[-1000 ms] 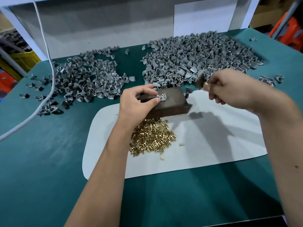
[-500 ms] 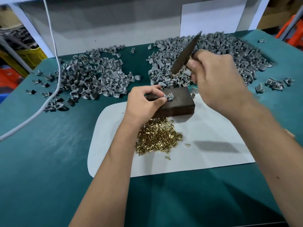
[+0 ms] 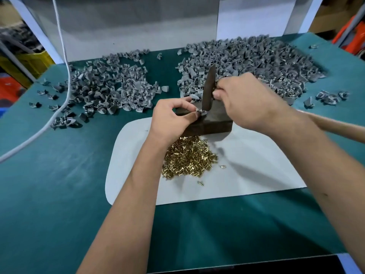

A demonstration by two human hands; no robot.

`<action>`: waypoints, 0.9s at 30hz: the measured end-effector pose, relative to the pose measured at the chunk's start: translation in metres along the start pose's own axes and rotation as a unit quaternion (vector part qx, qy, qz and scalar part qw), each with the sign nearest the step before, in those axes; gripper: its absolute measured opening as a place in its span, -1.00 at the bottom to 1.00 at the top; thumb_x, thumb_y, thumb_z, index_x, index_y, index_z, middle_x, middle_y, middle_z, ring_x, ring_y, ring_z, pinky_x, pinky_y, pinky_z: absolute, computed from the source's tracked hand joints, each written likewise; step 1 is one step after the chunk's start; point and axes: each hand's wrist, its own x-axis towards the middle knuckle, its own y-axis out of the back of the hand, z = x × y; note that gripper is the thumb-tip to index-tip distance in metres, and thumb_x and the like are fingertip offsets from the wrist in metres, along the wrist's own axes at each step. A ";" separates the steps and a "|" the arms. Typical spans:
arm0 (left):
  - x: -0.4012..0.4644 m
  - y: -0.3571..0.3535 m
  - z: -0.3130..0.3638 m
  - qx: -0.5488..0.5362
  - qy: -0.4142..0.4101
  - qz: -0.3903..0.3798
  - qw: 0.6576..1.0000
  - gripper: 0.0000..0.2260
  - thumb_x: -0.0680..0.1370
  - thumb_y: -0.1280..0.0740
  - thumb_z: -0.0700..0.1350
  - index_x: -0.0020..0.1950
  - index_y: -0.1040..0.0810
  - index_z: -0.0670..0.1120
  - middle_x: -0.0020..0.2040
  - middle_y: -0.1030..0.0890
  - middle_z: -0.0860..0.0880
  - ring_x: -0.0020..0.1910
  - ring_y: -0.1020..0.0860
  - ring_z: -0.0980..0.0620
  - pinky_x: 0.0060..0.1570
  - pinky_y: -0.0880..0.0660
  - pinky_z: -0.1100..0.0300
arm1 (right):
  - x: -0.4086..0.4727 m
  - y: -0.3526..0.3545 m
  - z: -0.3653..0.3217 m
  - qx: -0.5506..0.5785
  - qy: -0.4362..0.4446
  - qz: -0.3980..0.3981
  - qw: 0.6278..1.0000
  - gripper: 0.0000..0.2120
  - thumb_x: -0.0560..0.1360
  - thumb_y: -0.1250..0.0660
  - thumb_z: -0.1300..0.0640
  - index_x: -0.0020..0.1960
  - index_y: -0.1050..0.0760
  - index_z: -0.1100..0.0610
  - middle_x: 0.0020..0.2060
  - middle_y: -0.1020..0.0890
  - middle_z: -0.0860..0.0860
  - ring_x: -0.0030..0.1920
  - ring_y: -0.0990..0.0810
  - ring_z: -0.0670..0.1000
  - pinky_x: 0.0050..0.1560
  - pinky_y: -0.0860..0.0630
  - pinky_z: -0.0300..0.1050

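Two heaps of grey parts point(image 3: 110, 86) lie at the back of the green worktop point(image 3: 49, 194). Brass rivets point(image 3: 187, 157) sit on the white mat point(image 3: 246, 171), just before the dark block point(image 3: 217, 120). The left hand point(image 3: 169, 117) pinches a small part point(image 3: 201, 112) on the block's top between its fingers point(image 3: 190, 115). The right hand point(image 3: 248, 99) curls its fingers round a flat tool point(image 3: 209, 88) whose tip meets that part.

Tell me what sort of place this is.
Likely a factory assembly bench: heaps of identical grey parts, piled brass rivets, and the left hand pinching one piece on a dark block while the right hand grips a flat tool.
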 end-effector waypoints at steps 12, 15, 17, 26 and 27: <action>0.000 0.001 0.001 -0.017 0.011 -0.006 1.000 -0.85 0.43 -0.57 -0.27 -0.19 -0.73 -0.02 0.20 -0.68 -0.03 0.15 -0.64 0.21 0.29 -0.55 0.16 | -0.005 0.001 0.000 0.050 -0.002 0.165 0.985 -0.79 0.69 -0.11 0.02 0.04 -0.47 0.09 -0.39 -0.42 0.00 -0.43 -0.43 0.11 -0.33 -0.37 -0.01; 0.000 0.001 0.001 -0.019 0.013 -0.003 1.000 -0.87 0.43 -0.57 -0.29 -0.18 -0.73 -0.07 0.20 -0.68 -0.09 0.21 -0.63 0.18 0.32 -0.54 0.11 | -0.009 -0.010 -0.007 0.007 0.005 0.078 0.997 -0.82 0.71 -0.08 0.06 0.04 -0.40 0.10 -0.34 -0.43 0.07 -0.36 -0.45 0.19 -0.28 -0.39 0.02; 0.000 0.000 0.003 -0.016 0.012 -0.004 1.000 -0.87 0.43 -0.56 -0.31 -0.17 -0.72 -0.09 0.22 -0.67 -0.13 0.26 -0.61 0.15 0.35 -0.51 0.11 | -0.009 -0.009 -0.004 -0.032 0.009 0.008 0.999 -0.83 0.71 -0.07 0.06 0.00 -0.37 0.05 -0.27 -0.48 0.11 -0.32 -0.41 0.19 -0.23 -0.38 0.04; -0.002 0.000 0.005 -0.024 0.023 -0.004 0.999 -0.88 0.43 -0.56 -0.31 -0.17 -0.72 -0.11 0.18 -0.67 -0.07 0.29 -0.59 0.16 0.33 -0.51 0.18 | -0.007 -0.003 -0.008 -0.021 -0.017 -0.003 1.000 -0.82 0.71 -0.12 0.05 -0.01 -0.40 0.09 -0.23 -0.52 0.14 -0.28 -0.48 0.21 -0.20 -0.45 0.06; -0.002 0.001 0.005 -0.027 0.024 -0.003 0.999 -0.87 0.43 -0.56 -0.31 -0.18 -0.72 -0.09 0.15 -0.67 -0.04 0.28 -0.60 0.16 0.33 -0.51 0.18 | -0.004 0.002 -0.006 -0.030 -0.016 0.001 0.999 -0.81 0.70 -0.13 0.04 0.00 -0.44 0.08 -0.21 -0.53 0.14 -0.24 -0.50 0.24 -0.19 -0.47 0.06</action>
